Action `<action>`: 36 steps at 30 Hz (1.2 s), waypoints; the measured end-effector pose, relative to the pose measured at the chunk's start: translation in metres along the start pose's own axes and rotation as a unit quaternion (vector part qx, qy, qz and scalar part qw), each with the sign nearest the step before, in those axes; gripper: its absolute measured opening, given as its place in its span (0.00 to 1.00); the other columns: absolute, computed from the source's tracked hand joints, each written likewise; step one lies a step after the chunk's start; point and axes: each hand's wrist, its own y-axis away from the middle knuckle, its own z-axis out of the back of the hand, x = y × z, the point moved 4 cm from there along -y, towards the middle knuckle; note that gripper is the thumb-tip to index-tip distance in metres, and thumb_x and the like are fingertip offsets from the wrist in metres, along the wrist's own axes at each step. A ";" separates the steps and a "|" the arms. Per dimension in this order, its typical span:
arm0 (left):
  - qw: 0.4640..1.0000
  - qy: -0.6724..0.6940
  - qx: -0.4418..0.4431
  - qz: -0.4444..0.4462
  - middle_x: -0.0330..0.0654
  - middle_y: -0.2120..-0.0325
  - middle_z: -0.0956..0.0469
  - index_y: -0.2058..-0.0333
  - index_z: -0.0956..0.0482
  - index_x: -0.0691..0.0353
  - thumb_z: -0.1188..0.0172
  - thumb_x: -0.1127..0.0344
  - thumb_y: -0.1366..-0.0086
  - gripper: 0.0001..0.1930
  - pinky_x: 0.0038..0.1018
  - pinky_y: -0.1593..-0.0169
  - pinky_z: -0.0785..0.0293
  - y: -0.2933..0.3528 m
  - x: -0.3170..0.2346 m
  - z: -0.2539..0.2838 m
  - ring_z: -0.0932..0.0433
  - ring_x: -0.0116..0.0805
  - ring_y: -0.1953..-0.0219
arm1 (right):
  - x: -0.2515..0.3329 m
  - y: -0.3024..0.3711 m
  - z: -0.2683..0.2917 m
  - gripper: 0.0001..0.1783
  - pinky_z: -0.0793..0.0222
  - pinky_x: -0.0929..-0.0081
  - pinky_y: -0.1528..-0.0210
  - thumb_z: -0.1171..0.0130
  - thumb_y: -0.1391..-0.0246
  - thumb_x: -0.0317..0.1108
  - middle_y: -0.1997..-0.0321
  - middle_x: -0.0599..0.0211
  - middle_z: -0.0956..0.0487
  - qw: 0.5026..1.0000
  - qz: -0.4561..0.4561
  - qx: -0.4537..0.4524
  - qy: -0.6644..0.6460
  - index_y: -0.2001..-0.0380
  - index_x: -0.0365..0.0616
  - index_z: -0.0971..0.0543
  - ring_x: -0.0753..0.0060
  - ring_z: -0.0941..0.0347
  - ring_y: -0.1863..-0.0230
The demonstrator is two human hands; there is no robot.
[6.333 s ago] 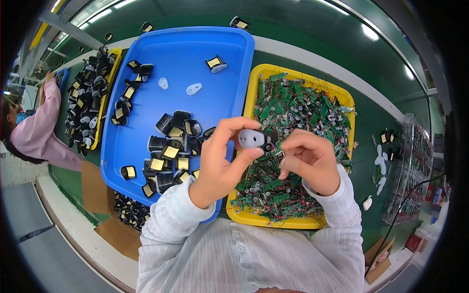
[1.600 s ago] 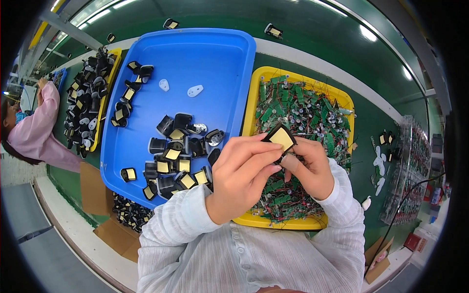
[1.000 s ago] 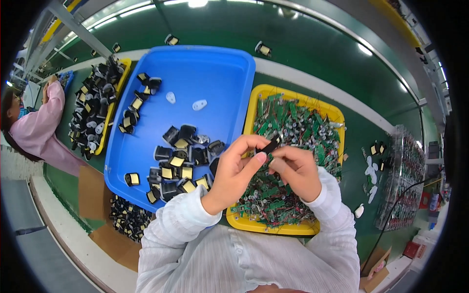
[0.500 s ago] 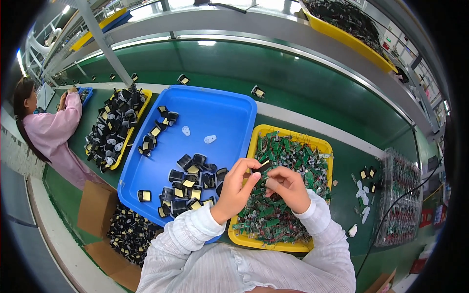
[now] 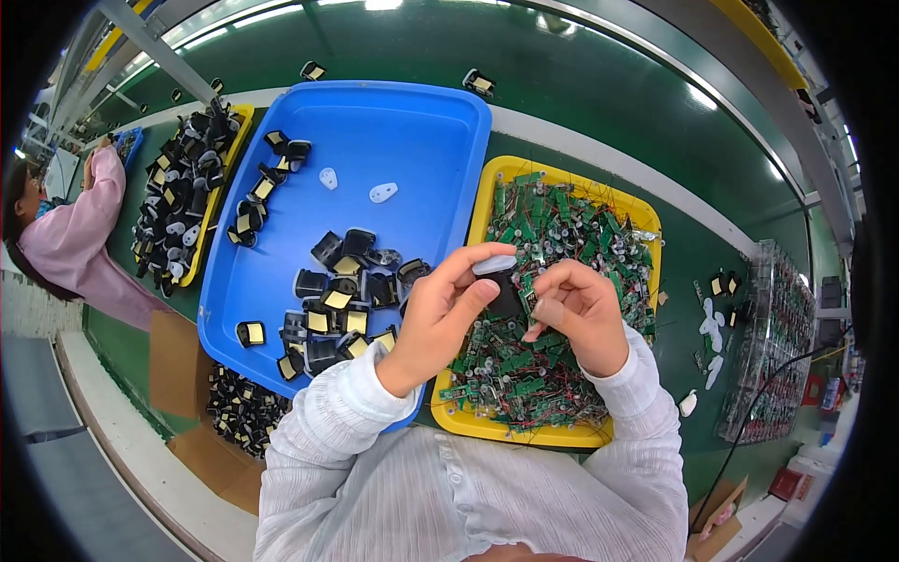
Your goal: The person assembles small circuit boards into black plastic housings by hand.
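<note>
Between the thumb and fingers of my left hand (image 5: 435, 314) is a black plastic housing (image 5: 504, 298) with a pale translucent cap at its top, held over the yellow tray (image 5: 451, 412). Close to its right side, my right hand (image 5: 588, 317) is closed in a pinch on what looks like a small circuit board (image 5: 527, 292), partly covered by the fingers. Beneath both hands lies a heap of green circuit boards (image 5: 562, 225) with thin wires. Left of them, the blue tray (image 5: 375, 103) holds several black housings (image 5: 337, 300) with yellow pads and two loose pale covers (image 5: 383, 192).
A second yellow tray (image 5: 217, 187) piled with housings stands at the far left, near a person in pink (image 5: 80, 229). Below it is a cardboard box (image 5: 178, 361) of black parts. Clear plastic trays (image 5: 768, 347) of boards stand at right, beside loose white pieces (image 5: 712, 323).
The view has tilted down, so the trays sit higher in it. My left hand has turned the black housing, showing its pale cap. My right hand stays beside it, still pinched.
</note>
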 end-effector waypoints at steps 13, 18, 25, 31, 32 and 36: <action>0.997 0.070 -0.014 0.039 0.41 0.64 0.25 0.53 0.35 0.67 0.48 0.70 0.38 0.16 0.20 0.57 0.33 0.008 0.005 -0.003 0.28 0.23 0.62 | -0.004 0.001 -0.006 0.07 0.25 0.80 0.75 0.45 0.52 0.24 0.73 0.70 0.29 0.996 -0.044 -0.012 -0.081 0.69 0.39 0.31 0.80 0.29 0.76; 0.996 0.081 -0.022 0.037 0.42 0.64 0.25 0.53 0.35 0.67 0.47 0.69 0.38 0.16 0.21 0.56 0.33 0.009 0.005 -0.005 0.28 0.24 0.62 | -0.003 0.000 -0.007 0.07 0.26 0.80 0.75 0.45 0.51 0.24 0.73 0.70 0.29 0.995 -0.044 0.001 -0.088 0.69 0.39 0.32 0.81 0.29 0.76; 0.998 0.052 -0.018 0.010 0.41 0.64 0.26 0.53 0.34 0.66 0.46 0.70 0.40 0.17 0.21 0.56 0.33 0.011 0.003 -0.007 0.28 0.24 0.62 | 0.000 0.001 -0.005 0.07 0.26 0.81 0.75 0.45 0.52 0.24 0.74 0.70 0.29 0.997 -0.050 0.032 -0.044 0.69 0.38 0.31 0.82 0.30 0.75; 0.998 -0.062 0.005 -0.005 0.43 0.64 0.25 0.50 0.35 0.65 0.44 0.71 0.42 0.21 0.22 0.57 0.33 0.011 0.004 -0.003 0.27 0.27 0.63 | -0.002 0.002 -0.002 0.06 0.28 0.81 0.76 0.44 0.52 0.24 0.73 0.69 0.28 0.992 -0.106 0.053 -0.044 0.70 0.38 0.30 0.81 0.29 0.75; 0.993 -0.113 0.018 -0.012 0.44 0.63 0.25 0.48 0.36 0.65 0.44 0.70 0.43 0.23 0.22 0.58 0.32 0.010 0.004 -0.003 0.27 0.29 0.63 | -0.003 0.002 -0.003 0.06 0.28 0.81 0.76 0.44 0.53 0.23 0.73 0.69 0.28 0.990 -0.112 0.057 -0.058 0.70 0.37 0.29 0.81 0.29 0.75; 0.986 -0.131 0.038 -0.098 0.45 0.60 0.26 0.46 0.38 0.64 0.45 0.67 0.42 0.25 0.25 0.60 0.32 0.005 0.000 -0.013 0.29 0.33 0.61 | -0.001 0.007 -0.011 0.05 0.28 0.82 0.75 0.44 0.53 0.22 0.72 0.68 0.28 0.999 -0.026 -0.003 0.029 0.72 0.36 0.28 0.80 0.29 0.75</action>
